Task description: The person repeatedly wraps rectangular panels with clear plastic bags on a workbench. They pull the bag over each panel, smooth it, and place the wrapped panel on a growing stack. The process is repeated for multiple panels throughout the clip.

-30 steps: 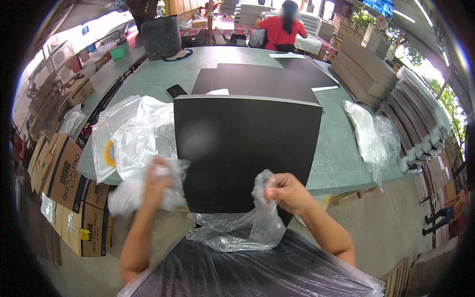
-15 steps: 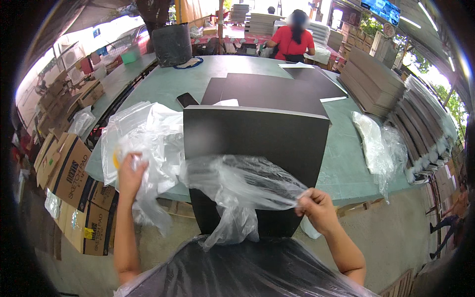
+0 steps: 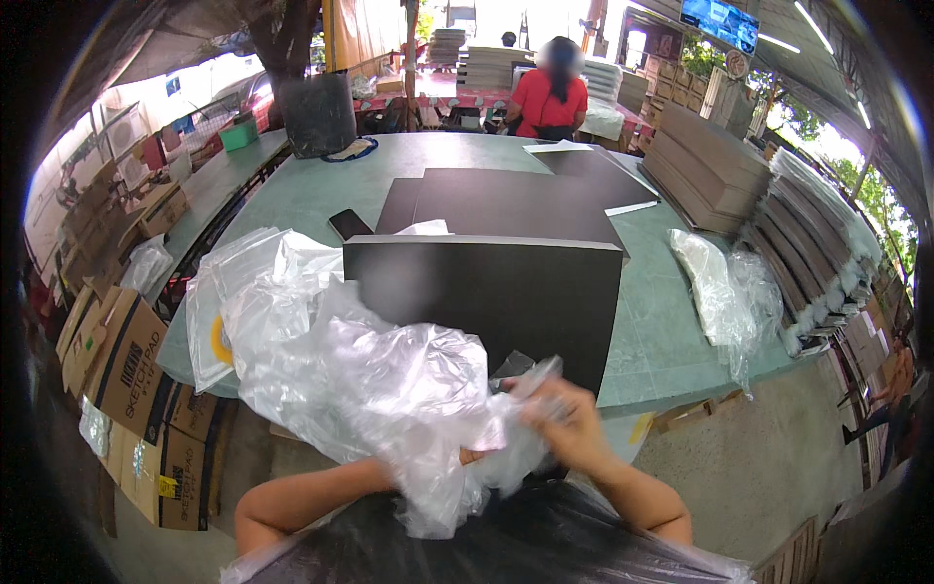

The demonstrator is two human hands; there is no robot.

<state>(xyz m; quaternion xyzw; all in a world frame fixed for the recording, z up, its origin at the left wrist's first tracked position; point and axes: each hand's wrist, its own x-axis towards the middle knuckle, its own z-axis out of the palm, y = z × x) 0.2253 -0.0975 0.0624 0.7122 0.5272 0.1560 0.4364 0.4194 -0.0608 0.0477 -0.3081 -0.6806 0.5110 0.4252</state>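
A crumpled clear plastic bag (image 3: 418, 380) is bunched up in front of me, between my two hands. My right hand (image 3: 564, 419) is closed on its right end, the fingers pinching the film. My left hand (image 3: 472, 455) is mostly covered by the plastic; only a bit of skin shows through a gap, and its fingers are hidden. Behind the bag, a large black board (image 3: 486, 292) stands tilted up at the table's near edge, its lower part hidden by the plastic and my hands.
More clear plastic bags (image 3: 258, 282) and a yellow tape roll (image 3: 220, 341) lie on the green table (image 3: 647, 341) at left. Beyond are a phone (image 3: 349, 225) and flat black boards (image 3: 506, 204). Stacked boards (image 3: 705, 170) stand right, cartons (image 3: 131, 360) left. A person in red (image 3: 550, 102) is at the back.
The stretched plastic is now gathered into a bunch. My left hand has come in from the left to the middle, under the film; my right hand has moved slightly left. The view has shifted.
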